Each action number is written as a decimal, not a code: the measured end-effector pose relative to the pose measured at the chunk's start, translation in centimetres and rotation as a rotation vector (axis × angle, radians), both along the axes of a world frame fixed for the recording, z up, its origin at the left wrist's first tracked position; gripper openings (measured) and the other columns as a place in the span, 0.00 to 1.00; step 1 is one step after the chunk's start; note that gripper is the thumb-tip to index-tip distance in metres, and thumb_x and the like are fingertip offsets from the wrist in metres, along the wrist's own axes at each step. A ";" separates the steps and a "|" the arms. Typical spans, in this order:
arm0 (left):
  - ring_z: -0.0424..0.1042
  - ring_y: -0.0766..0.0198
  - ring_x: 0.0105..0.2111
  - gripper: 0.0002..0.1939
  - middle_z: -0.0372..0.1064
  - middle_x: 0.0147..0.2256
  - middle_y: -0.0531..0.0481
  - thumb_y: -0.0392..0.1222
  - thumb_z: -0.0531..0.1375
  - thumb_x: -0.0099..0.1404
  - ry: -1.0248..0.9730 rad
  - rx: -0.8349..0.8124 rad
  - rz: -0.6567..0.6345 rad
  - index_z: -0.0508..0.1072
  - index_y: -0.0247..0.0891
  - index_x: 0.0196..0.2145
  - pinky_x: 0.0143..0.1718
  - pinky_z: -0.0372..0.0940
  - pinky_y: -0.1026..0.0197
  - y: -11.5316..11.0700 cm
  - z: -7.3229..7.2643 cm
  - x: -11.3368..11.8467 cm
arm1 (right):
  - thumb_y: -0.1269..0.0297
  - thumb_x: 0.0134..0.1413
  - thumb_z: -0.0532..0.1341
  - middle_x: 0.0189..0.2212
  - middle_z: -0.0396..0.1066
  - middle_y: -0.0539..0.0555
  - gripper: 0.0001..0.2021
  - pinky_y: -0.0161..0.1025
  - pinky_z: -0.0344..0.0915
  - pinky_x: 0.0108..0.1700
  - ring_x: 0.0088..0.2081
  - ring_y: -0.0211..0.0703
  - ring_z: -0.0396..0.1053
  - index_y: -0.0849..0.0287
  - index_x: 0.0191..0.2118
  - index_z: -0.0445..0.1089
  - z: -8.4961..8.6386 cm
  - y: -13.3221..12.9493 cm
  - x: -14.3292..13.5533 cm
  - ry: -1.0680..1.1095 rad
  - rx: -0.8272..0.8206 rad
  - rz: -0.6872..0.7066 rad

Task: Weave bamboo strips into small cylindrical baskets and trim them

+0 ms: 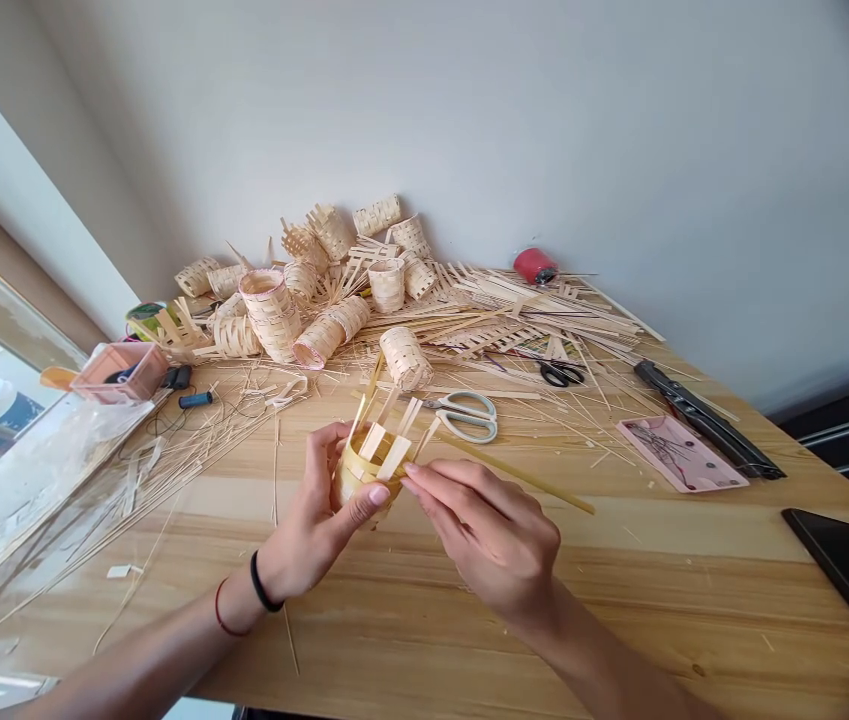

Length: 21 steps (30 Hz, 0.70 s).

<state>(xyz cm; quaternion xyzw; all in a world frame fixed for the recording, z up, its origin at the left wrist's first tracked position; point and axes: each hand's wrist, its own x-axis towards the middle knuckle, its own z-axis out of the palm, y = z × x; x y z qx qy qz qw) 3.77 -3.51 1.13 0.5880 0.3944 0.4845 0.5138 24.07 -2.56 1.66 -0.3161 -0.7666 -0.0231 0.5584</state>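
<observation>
Over the middle of the table hangs a small woven basket (353, 475), its pale upright strips sticking up from a yellow band. My left hand (323, 515) is wrapped round its left side, with the thumb across the front. The fingertips of my right hand (488, 515) are pinched together at the basket's right edge, on a thin strip there. A long yellow strip (536, 482) runs out to the right behind my right hand. Just beyond the basket lie white-handled scissors (469, 418) and a finished woven cylinder (406, 358).
Many woven baskets (270, 315) and loose strips (521, 310) are heaped at the back. Black scissors (561, 373), a red spool (535, 266), a pink tray of pins (683, 455) and a black tool (705, 415) lie to the right. A pink bin (124, 372) stands left.
</observation>
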 end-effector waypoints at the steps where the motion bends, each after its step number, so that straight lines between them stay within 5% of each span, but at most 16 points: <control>1: 0.71 0.50 0.55 0.24 0.65 0.58 0.43 0.54 0.66 0.74 -0.016 -0.029 -0.005 0.60 0.49 0.59 0.47 0.76 0.51 0.0 0.1 0.1 | 0.80 0.66 0.67 0.37 0.84 0.53 0.22 0.37 0.79 0.36 0.34 0.43 0.83 0.50 0.60 0.78 -0.1 0.1 0.0 -0.020 0.010 -0.006; 6: 0.74 0.53 0.48 0.24 0.64 0.56 0.44 0.56 0.65 0.74 -0.078 -0.135 -0.028 0.59 0.49 0.57 0.31 0.78 0.60 0.4 0.1 0.1 | 0.81 0.66 0.65 0.42 0.82 0.57 0.23 0.38 0.80 0.38 0.37 0.44 0.81 0.55 0.62 0.77 -0.4 0.8 0.4 -0.110 0.034 0.046; 13: 0.75 0.58 0.42 0.22 0.65 0.54 0.47 0.56 0.65 0.74 -0.132 -0.175 -0.062 0.60 0.49 0.56 0.28 0.79 0.61 0.6 0.4 -0.1 | 0.78 0.68 0.64 0.47 0.81 0.60 0.27 0.46 0.82 0.42 0.42 0.49 0.80 0.56 0.69 0.70 0.1 1.3 0.7 -0.183 0.060 0.111; 21: 0.74 0.58 0.43 0.22 0.64 0.53 0.47 0.57 0.66 0.73 -0.151 -0.228 -0.088 0.62 0.49 0.55 0.27 0.80 0.61 0.8 0.7 -0.2 | 0.76 0.71 0.61 0.44 0.80 0.59 0.20 0.44 0.81 0.40 0.39 0.47 0.79 0.56 0.63 0.75 0.7 1.3 0.8 -0.224 0.037 0.127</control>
